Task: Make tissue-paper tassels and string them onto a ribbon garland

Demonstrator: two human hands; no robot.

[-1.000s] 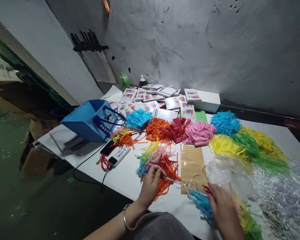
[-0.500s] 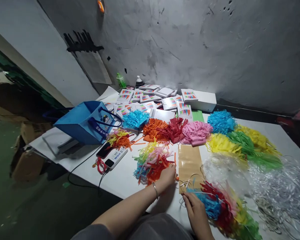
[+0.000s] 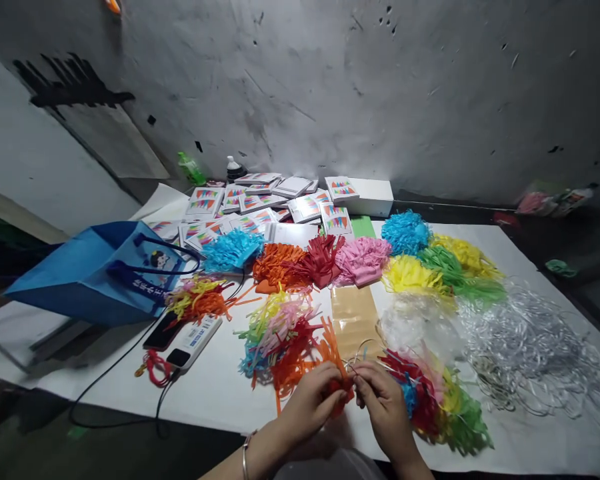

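My left hand (image 3: 314, 398) is closed around an orange paper tassel (image 3: 331, 343), its strips sticking up past my fingers. Close against it, my right hand (image 3: 381, 399) pinches a thin pale string (image 3: 364, 348) at the tassel's end; the exact grip is partly hidden by my fingers. Just beyond both hands lies a brown paper sheet (image 3: 353, 317). On the left is a mixed pile of fringed tassels (image 3: 285, 327) in yellow, pink, blue and red. Beside my right wrist, a second multicoloured bunch of tassels (image 3: 437, 400) lies on the white table (image 3: 230, 393).
Bundles of blue, orange, red, pink (image 3: 364, 259), yellow and green fringe line the middle. Clear ribbon (image 3: 530, 347) heaps at right. At left are a blue bag (image 3: 95, 267), a phone, a power bank (image 3: 195, 343) and cables. Printed packets (image 3: 260, 200) lie near the wall.
My left hand has lifted an orange tassel from the left pile and brought it to my right hand. My right hand has come up to meet it. The view has turned right.
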